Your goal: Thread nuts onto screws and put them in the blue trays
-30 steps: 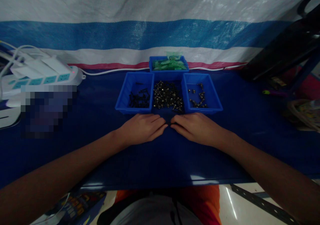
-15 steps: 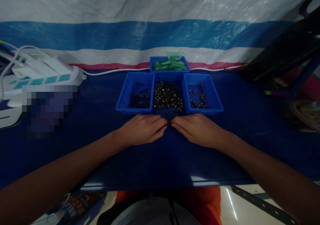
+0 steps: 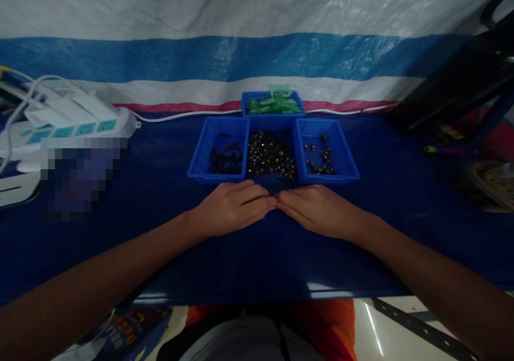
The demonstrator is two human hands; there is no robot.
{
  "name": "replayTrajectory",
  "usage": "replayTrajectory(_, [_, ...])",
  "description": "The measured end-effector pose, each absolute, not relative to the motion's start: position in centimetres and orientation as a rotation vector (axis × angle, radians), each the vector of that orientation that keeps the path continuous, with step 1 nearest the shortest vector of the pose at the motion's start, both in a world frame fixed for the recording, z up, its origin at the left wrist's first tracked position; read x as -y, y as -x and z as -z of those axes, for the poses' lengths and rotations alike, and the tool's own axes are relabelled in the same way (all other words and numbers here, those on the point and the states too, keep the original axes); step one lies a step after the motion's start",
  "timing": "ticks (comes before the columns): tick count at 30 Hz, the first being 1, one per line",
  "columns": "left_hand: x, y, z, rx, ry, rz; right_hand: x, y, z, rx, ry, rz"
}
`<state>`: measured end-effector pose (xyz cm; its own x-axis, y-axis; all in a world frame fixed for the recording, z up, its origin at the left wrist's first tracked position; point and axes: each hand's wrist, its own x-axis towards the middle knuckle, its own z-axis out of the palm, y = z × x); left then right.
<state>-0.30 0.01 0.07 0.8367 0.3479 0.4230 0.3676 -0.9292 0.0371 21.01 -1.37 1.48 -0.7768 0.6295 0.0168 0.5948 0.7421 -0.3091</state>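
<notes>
As they are meeting at the tips, the left hand (image 3: 237, 209) and right hand (image 3: 315, 210) are curling over the bench (image 3: 257, 267).
Both are bending their fingers inward, backs upward — whether they are pinching anything is hidden, so I cannot tell. Just beyond them, a pile of small metal parts (image 3: 270, 155) is lying between a left blue bin (image 3: 217, 178) and a right blue bin (image 3: 330, 179) — the left is holding dark pieces (image 3: 225, 163), the right a few metallic pieces (image 3: 320, 167).
</notes>
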Motion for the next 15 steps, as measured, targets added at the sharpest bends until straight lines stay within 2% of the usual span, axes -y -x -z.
replayTrajectory(8, [-0.25,0.41,0.03,0.528,3.187,0.785,1.20,-21.12,-1.39,2.814,1.043,-0.432])
replayTrajectory(15, [-0.13,0.03,-0.18,0.589,3.110,0.865,1.18,-21.05,-1.37,2.778,1.097,-0.421])
